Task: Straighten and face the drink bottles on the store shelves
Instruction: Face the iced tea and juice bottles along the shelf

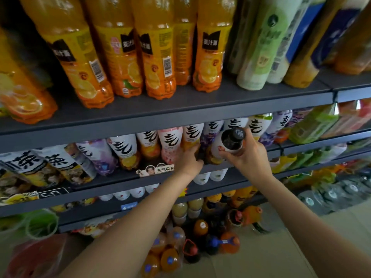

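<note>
On the second shelf (220, 169), below the orange juice bottles (156, 63), the right hand (247, 155) grips a black-capped bottle (230, 141) tilted out of its row; just beside that bottle, the left hand (190, 159) curls round a neighbouring bottle (202, 149).

A printed promotional sticker (155, 169) is fixed to the middle shelf edge. A blue tag (128, 206) sits on the edge below. Beige floor (291, 257) lies near right.

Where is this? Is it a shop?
Yes, most likely a shop's drinks aisle. Rows of orange juice bottles fill tiered metal shelves, a paper tag sits on a shelf edge, and the right hand holds a black-capped bottle.
</note>
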{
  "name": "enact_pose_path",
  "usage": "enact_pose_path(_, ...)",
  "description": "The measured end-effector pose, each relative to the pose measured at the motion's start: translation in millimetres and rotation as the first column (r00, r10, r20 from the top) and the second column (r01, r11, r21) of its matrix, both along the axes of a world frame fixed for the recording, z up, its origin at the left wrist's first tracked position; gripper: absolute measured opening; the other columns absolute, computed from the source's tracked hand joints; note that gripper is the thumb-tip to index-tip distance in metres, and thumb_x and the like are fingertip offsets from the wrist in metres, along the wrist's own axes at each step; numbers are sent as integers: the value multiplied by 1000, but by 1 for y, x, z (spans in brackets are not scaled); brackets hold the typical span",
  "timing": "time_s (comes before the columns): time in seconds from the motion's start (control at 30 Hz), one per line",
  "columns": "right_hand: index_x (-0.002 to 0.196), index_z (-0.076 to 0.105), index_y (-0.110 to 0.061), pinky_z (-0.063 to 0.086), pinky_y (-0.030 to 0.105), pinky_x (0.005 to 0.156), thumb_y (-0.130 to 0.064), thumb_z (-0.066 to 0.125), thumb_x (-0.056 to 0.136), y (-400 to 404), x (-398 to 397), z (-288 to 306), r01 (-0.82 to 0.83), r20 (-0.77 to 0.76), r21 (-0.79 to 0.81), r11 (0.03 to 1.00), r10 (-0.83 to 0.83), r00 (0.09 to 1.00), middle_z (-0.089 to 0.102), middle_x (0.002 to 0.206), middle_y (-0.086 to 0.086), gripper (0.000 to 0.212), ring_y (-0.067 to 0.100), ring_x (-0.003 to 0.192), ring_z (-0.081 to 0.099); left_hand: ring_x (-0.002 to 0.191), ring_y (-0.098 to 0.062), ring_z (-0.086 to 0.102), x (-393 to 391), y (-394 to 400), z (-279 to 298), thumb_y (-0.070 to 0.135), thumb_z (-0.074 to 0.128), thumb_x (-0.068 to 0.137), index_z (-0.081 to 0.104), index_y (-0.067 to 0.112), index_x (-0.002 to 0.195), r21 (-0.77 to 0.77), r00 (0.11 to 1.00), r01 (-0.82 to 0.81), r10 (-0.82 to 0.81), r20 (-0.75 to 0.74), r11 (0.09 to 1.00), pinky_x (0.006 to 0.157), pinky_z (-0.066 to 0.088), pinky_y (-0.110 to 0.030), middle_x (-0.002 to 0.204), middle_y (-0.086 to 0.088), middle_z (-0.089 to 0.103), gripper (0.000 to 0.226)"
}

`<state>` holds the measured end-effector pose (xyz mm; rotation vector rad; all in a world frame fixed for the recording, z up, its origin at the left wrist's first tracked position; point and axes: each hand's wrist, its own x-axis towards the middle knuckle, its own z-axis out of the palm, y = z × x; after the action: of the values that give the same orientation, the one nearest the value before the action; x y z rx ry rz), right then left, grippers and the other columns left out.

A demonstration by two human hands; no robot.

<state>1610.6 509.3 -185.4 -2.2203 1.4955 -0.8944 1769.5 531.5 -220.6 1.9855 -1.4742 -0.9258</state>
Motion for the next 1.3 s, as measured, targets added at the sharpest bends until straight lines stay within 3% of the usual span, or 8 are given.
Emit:
enact_pose_path(0.2, 120, 46, -4, 29, 15, 62, -24, 77, 77, -16, 2, -12, -28, 15, 3, 1000, 28, 999, 63, 114, 11, 57, 30, 102, 59, 139, -30, 22, -5, -18, -2, 12, 53, 89, 29, 29, 146, -15, 999, -13, 14, 51, 1000, 111, 26, -34, 151, -15, 22, 64)
enact_pose_path(0.4, 128, 41, -4, 41, 30, 65, -29, 75, 79, -34, 10, -11, 5, -7, -7, 1000, -5, 1000, 65, 109, 16, 65, 35, 95, 61, 136, -30, 29, -8, -29, -4, 13, 55, 88, 29, 31, 146, -7, 996, -45, 45, 74, 999, 106, 32, -33, 151, -14, 25, 66)
enact_pose_path(0.5, 134, 38, -2, 45, 37, 74, -30, 74, 79, -43, 19, -11, 6, 4, -15, 1000, -5, 1000, 62, 117, 16, 71, 36, 103, 59, 137, -29, 28, -10, -28, -3, 12, 54, 88, 25, 31, 147, 4, 996, -54, 53, 77, 999, 107, 32, -33, 152, -14, 20, 68)
enact_pose_path(0.73, 133, 37, -2, 43, 36, 86, -29, 74, 79, -48, 31, -13, 75, 117, 122, 990, -89, 989, 56, 126, 15, 71, 33, 115, 53, 134, -28, 33, -15, -22, -2, 8, 53, 89, 22, 30, 148, -20, 997, -52, 53, 61, 998, 99, 36, -28, 155, -12, 16, 70)
enact_pose_path(0.87, 135, 40, -4, 39, 37, 97, -21, 70, 84, -43, 43, -36, 158, 150, 299, 941, -210, 966, 44, 135, 14, 62, 31, 123, 46, 133, -29, 34, -9, -11, 0, 7, 53, 88, 26, 28, 147, -62, 995, -26, 32, 91, 998, 104, 36, -33, 152, -10, 23, 68)
enact_pose_path(1.03, 119, 50, 1, 46, 41, 89, -23, 70, 84, -38, 46, -58, 194, 218, 477, 857, -329, 919, 56, 120, 18, 47, 33, 112, 53, 107, -31, 57, 0, 2, 12, 8, 50, 91, 34, 27, 144, -137, 976, 13, 17, 216, 990, 98, 44, -40, 140, -9, 37, 59)
enact_pose_path(1.17, 110, 59, 0, 49, 34, 72, -16, 62, 87, -32, 31, -35, 157, 77, 507, 848, -226, 971, 66, 104, 18, 28, 32, 93, 62, 103, -21, 60, -2, 13, 24, 8, 50, 91, 51, 18, 133, -216, 947, 177, -106, 304, 960, 91, 48, -38, 118, -4, 62, 43)
enact_pose_path(1.3, 102, 66, -5, 49, 25, 69, -11, 58, 87, -18, 13, 14, 30, 86, 360, 932, -65, 994, 69, 92, 8, 18, 20, 81, 64, 91, -21, 64, -11, 28, 52, 6, 49, 89, 61, 12, 119, -520, 945, 247, -84, 317, 817, 78, 52, -39, 106, -3, 67, 32)
